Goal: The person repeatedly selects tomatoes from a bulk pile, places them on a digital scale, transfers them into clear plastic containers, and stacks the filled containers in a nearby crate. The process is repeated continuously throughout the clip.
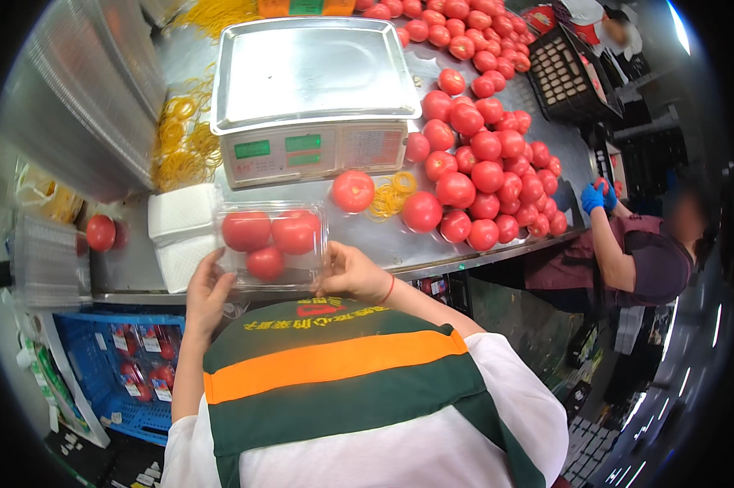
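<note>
Between my two hands is a clear plastic clamshell box [254, 210] with three red tomatoes [246, 230] inside. My left hand [208, 296] grips its left side, and my right hand [353, 272] grips its right side. White foam or paper pads [184, 216] lie just left of the box. Beyond the box stands a weighing scale with a bare metal pan [312, 73] and lit green displays. One loose tomato [353, 191] rests in front of the scale, beside a small bunch of yellow rubber bands [392, 196].
A large tomato pile [486, 158] covers the right of the steel table [367, 241]. Tall stacks of clear plastic boxes [77, 104] and more rubber bands [181, 140] are at left. Below sits a blue crate [92, 360] of packed tomatoes. A blue-gloved co-worker [623, 256] stands at right.
</note>
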`<state>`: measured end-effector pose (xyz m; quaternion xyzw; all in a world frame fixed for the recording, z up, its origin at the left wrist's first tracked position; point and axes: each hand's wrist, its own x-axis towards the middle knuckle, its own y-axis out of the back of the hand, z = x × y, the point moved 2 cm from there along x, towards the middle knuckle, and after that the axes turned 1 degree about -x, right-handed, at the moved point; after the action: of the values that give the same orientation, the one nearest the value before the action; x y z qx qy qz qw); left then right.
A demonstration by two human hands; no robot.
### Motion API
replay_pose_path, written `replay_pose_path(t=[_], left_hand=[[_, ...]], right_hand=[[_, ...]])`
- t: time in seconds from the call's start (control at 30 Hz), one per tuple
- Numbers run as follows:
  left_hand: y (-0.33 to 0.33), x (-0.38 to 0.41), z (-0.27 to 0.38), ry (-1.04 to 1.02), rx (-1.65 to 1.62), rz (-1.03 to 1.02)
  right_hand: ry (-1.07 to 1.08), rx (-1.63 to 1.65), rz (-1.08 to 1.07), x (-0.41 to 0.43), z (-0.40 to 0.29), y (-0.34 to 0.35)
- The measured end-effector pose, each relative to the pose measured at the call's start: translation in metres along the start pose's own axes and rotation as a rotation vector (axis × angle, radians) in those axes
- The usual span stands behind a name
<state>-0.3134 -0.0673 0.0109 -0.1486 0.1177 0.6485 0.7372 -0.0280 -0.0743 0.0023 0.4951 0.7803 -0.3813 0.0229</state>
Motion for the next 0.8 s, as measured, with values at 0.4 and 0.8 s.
replay_pose_path(t=[0.4,0.8], left_hand=[[-0.064,0.047,0.010,0.040,-1.098,-0.575],[-0.097,0.077,0.030,0.053,-0.758,-0.687]], right_hand=[[0.506,-1.398,0.869,-0.024,-0.025,0.055],[0.370,-0.304,0.668,-0.038,-0.043,0.042]])
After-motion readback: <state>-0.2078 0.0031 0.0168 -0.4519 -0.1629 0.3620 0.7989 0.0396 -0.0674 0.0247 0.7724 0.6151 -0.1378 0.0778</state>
